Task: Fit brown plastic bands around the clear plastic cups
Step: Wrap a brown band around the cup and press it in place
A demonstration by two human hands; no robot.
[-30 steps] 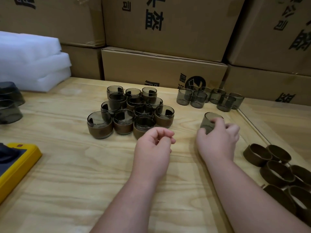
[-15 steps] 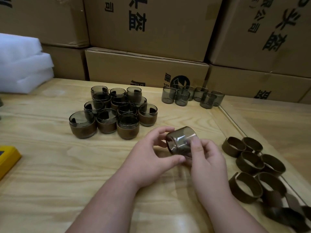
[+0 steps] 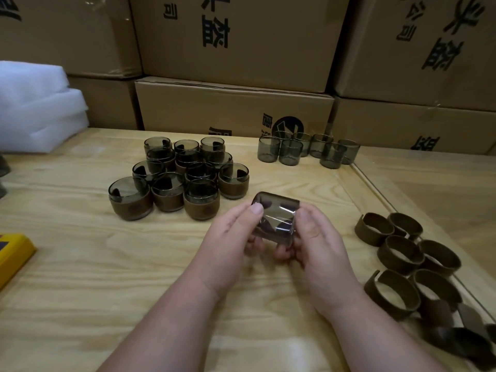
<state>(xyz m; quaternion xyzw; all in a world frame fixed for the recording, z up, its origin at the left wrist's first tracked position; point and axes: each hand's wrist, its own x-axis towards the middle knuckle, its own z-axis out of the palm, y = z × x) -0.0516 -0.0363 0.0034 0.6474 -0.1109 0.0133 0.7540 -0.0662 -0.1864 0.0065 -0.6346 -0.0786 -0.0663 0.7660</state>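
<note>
A clear plastic cup (image 3: 275, 218), tipped on its side, is gripped above the counter (image 3: 80, 264) between the left hand (image 3: 230, 237) and right hand (image 3: 316, 245); loose brown bands (image 3: 400, 253) are piled just right.

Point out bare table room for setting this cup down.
Bare wood lies between the yellow tray and the left hand, in front of the banded cups. Crowded: loose brown bands at right, unbanded cups behind.
</note>
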